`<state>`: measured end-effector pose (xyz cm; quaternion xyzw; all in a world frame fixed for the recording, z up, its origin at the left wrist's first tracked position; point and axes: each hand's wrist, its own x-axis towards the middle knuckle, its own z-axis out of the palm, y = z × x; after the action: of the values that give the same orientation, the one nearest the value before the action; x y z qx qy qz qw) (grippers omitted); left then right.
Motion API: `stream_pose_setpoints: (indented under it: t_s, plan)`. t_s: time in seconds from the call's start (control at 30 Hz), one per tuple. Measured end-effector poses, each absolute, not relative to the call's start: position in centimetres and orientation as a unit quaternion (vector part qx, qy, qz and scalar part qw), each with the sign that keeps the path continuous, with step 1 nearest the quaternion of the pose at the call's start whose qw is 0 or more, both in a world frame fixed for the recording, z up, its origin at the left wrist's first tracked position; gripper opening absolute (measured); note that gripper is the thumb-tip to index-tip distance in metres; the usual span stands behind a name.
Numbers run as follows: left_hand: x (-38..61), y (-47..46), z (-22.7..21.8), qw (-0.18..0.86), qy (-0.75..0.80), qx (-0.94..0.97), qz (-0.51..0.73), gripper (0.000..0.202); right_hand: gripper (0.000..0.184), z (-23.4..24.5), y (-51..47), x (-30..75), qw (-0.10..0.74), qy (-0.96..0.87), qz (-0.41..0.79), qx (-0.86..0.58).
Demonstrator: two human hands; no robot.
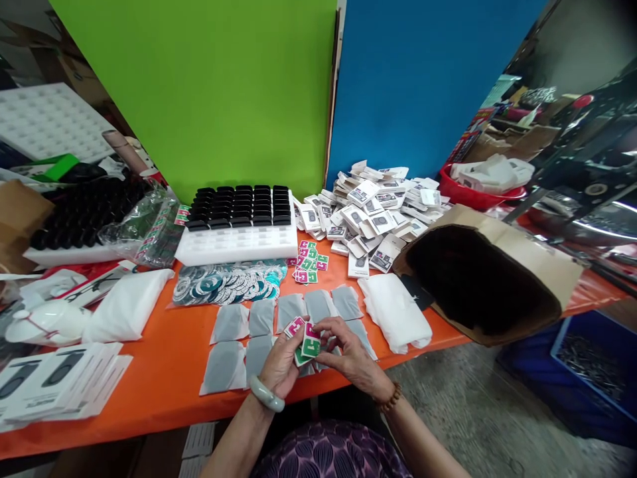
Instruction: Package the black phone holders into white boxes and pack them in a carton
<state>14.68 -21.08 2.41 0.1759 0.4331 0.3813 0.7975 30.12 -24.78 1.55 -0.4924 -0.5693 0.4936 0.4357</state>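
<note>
My left hand [279, 364] and my right hand [348, 353] meet over the front edge of the orange table [164, 372]. Both pinch a small fan of pink and green sachets [304, 340], numbered, held just above the table. Under and around my hands lie two rows of grey pouches [279, 325]. A loose heap of the same pink and green sachets [309, 263] lies further back. A pale bangle sits on my left wrist, a bead bracelet on my right.
A white foam tray [239, 245] with rows of black parts stands at the back, a pile of small white boxes [371, 216] to its right. An open cardboard box [490, 279] lies at the right. A bag of round rings [226, 284], white bags and flat boxes [54, 385] lie at the left.
</note>
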Motion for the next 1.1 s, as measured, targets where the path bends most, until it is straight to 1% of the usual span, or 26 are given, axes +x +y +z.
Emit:
stream_pose_setpoints:
  t_s: [0.07, 0.17, 0.27, 0.37, 0.5, 0.57, 0.7, 0.83, 0.93, 1.0, 1.1]
  plan:
    - [14.7, -21.0, 2.4, 0.798, 0.437, 0.174, 0.377, 0.046, 0.031, 1.4, -24.8, 30.0, 0.449, -0.548, 0.515, -0.483]
    - [14.8, -21.1, 2.2, 0.798, 0.441, 0.168, 0.376, 0.045, 0.025, 0.9, -24.5, 29.6, 0.476, -0.464, 0.576, -0.475]
    - [15.1, -21.3, 2.0, 0.805, 0.429, 0.170, 0.374, 0.050, 0.031, 0.4, -24.2, 29.2, 0.498, -0.390, 0.607, -0.481]
    - [15.6, -21.3, 1.9, 0.810, 0.418, 0.178, 0.370, 0.053, 0.038, 0.2, -23.9, 29.2, 0.518, -0.361, 0.604, -0.487]
    - [15.9, -20.9, 2.0, 0.808, 0.438, 0.191, 0.345, 0.048, 0.034, -0.2, -22.4, 31.2, 0.541, -0.364, 0.563, -0.507]
    - [15.9, -20.8, 2.1, 0.803, 0.456, 0.193, 0.331, 0.044, 0.032, -0.5, -21.1, 33.0, 0.537, -0.381, 0.537, -0.528]
    - [15.7, -20.8, 2.4, 0.798, 0.482, 0.199, 0.303, 0.036, 0.033, -1.3, -18.3, 36.5, 0.489, -0.438, 0.474, -0.587]
    - [15.4, -20.9, 2.9, 0.814, 0.476, 0.188, 0.274, 0.029, 0.028, -2.1, -16.5, 38.2, 0.384, -0.544, 0.371, -0.647]
    - [15.2, -20.9, 3.1, 0.824, 0.462, 0.185, 0.270, 0.026, 0.030, -2.3, -16.0, 38.3, 0.307, -0.608, 0.289, -0.673]
    - [15.2, -20.8, 3.2, 0.826, 0.454, 0.198, 0.270, 0.028, 0.032, -2.2, -16.1, 38.2, 0.283, -0.629, 0.248, -0.680]
    - [15.4, -20.8, 3.0, 0.816, 0.459, 0.219, 0.274, 0.036, 0.031, -1.6, -16.9, 37.6, 0.292, -0.645, 0.195, -0.679]
